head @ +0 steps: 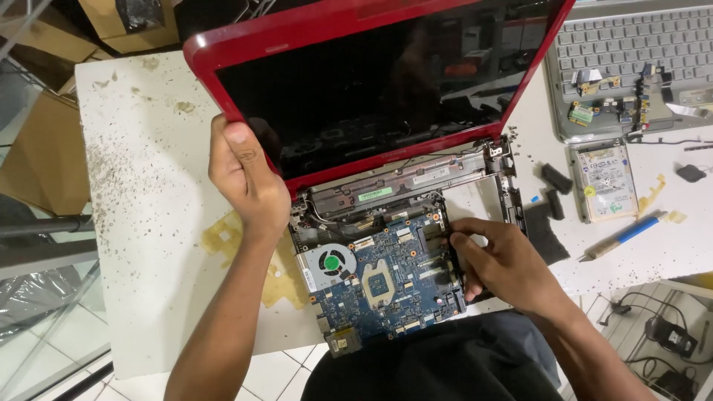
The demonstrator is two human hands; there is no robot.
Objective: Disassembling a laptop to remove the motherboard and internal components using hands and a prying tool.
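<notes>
Red laptop (371,82) is well into teardown. Top cover and keyboard are off, so the blue board (386,275) sits bare in the base, right below the lid hinge line, with the fan (330,261) at the board's left edge and the bare CPU socket in the middle.

Left hand (245,178) is clamped around the lid's lower left corner, thumb on the bezel, just up-left of the board. Right hand (505,260) is on the board's right edge, fingers pinched together on something small there; can't tell what exactly, looks like a connector or bracket.

Right of the board, further out: a loose drive (605,182), a blue-handled screwdriver (624,236), black bits, and a second grey laptop (631,67) with small parts piled on its keyboard.

My read: opening up is done; board, fan and screen are all still in place.
</notes>
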